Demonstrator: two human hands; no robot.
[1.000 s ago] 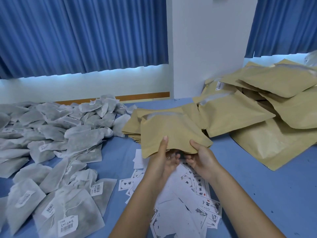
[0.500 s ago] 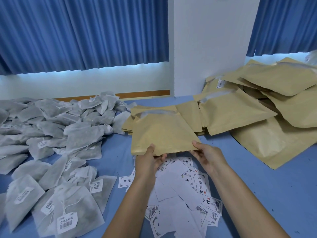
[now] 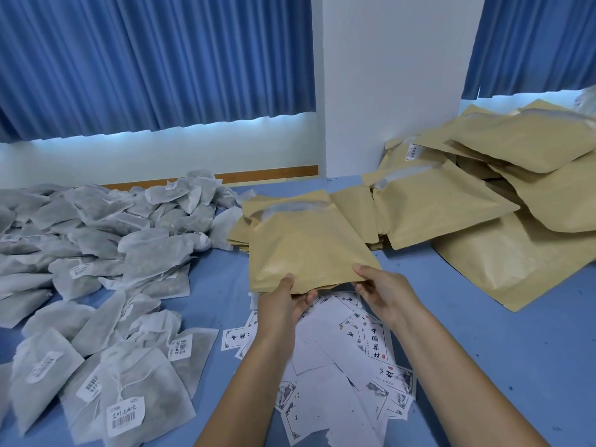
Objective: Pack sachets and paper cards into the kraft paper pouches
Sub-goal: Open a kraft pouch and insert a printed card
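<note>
I hold a flat kraft paper pouch in the air above the table's middle. My left hand pinches its near edge, thumb on top and fingers underneath. My right hand grips the near right corner the same way. Under my hands lies a scatter of white paper cards, some printed with black characters. A big heap of grey mesh sachets with barcode labels covers the left side of the table.
A low stack of flat kraft pouches lies behind the held one. Bulging pouches are piled at the right against a white pillar. Blue cloth covers the table; blue curtains hang behind.
Both hands shifted their hold on the pouch: the left thumb came on top of its near edge and the right hand moved to its right corner. The pouch now lies flatter and squarer to me.
</note>
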